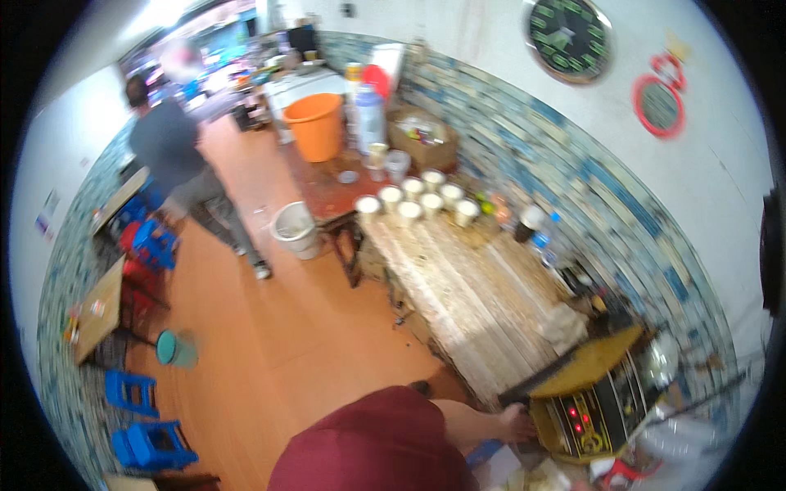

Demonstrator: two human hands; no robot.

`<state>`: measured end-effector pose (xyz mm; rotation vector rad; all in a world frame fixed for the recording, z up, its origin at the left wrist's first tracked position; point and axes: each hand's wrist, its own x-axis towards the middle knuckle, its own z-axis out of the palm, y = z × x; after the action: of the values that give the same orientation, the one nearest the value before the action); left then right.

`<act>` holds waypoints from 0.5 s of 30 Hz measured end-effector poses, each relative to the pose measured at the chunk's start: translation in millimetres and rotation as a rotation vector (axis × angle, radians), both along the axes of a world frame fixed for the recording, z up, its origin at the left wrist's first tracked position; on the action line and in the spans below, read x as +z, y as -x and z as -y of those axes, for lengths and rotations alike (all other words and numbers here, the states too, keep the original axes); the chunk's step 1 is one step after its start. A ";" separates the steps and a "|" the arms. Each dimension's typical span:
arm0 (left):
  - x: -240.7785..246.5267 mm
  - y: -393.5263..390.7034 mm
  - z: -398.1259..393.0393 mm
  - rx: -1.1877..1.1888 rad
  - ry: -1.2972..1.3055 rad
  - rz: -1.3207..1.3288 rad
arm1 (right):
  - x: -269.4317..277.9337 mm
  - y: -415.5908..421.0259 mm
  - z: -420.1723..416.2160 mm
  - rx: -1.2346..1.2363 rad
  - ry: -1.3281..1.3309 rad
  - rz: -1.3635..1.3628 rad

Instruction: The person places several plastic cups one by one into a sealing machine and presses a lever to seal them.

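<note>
From the maroon sleeve (374, 442) at the bottom, my left arm reaches right. My left hand (519, 423) is at the near left side of a black and yellow appliance (580, 423) with red lights. Blur hides whether the fingers grip its edge or only touch it. A yellowish panel (586, 362) stands tilted up along the appliance's far side. Below the hand lie a white sheet or packet (498, 467) and crumpled pale material (540, 479). My right hand is out of view.
Several white-topped cups (431, 201) stand on the worn wooden table (442, 288), with bottles (543, 242) along the wall. Beyond are an orange bucket (314, 127) and a white bin (296, 230). Another person (166, 144) is in the aisle; blue stools (153, 445) stand left.
</note>
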<state>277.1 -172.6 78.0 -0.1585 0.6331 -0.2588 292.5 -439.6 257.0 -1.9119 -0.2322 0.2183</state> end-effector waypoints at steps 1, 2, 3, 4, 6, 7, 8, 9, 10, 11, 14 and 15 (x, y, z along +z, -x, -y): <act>-27.3 -4.7 2.3 0.002 -0.004 -0.024 | -31.0 7.8 1.3 0.088 -0.073 -0.079; 18.8 10.5 -0.1 -0.058 -0.022 0.069 | -55.9 25.3 18.1 0.064 -0.103 -0.134; 87.3 17.9 3.6 0.104 -0.097 -0.084 | -78.8 41.0 34.5 0.019 -0.104 -0.163; 28.1 33.4 -6.3 0.119 -0.026 0.096 | -68.9 39.4 6.8 0.099 0.024 -0.176; -63.2 46.0 -4.2 -0.078 -0.165 0.401 | -34.6 63.5 -35.1 0.031 0.132 -0.076; -55.8 55.3 -3.7 -0.180 -0.129 0.456 | -57.0 64.5 -15.4 0.043 0.237 -0.030; -44.9 66.9 -5.7 -0.285 -0.103 0.511 | -66.9 65.0 -12.8 0.060 0.314 0.033; -5.4 73.6 -13.9 -0.338 0.108 0.464 | -64.3 70.8 -18.3 0.009 0.295 0.056; -11.2 81.9 -15.3 -0.367 0.133 0.488 | -44.7 72.4 -33.4 -0.026 0.280 -0.070; -22.2 88.7 -17.1 -0.387 0.171 0.510 | -44.2 69.3 -39.9 0.015 0.314 0.058; -51.1 90.5 -7.4 -0.545 -0.299 0.629 | -41.3 57.6 -57.0 0.092 0.314 0.313; -50.1 87.6 -9.6 -0.584 -0.374 0.622 | -40.8 53.6 -65.6 0.113 0.295 0.373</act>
<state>189.4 -163.1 27.9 0.4639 0.0833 -0.7111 238.9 -374.0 216.2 -2.2270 -0.5859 -0.0349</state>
